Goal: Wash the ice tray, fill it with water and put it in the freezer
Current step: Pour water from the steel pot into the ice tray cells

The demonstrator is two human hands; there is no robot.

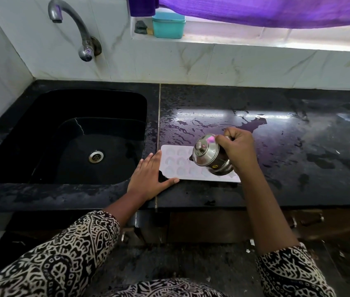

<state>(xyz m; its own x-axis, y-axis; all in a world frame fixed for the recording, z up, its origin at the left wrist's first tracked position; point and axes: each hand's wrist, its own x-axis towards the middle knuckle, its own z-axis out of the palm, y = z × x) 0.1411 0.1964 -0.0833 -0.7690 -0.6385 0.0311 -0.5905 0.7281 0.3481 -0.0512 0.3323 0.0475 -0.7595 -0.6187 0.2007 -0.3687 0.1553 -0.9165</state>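
A white ice tray [176, 162] with several moulded hollows lies flat on the wet black counter [298, 157], just right of the sink. My left hand [148, 179] rests flat against the tray's left end, fingers straight, thumb along its near edge. My right hand [237, 146] grips the handle of a small steel jug with a lid [208, 156]. The jug is tilted left over the tray's right half, its spout low above the hollows. The tray's right part is hidden under the jug.
A black sink [69, 133] with a steel drain [96, 156] lies to the left, under a curved steel tap [73, 28]. A teal box [168, 24] stands on the window ledge below a purple curtain [266, 9]. Water pools on the counter behind the tray.
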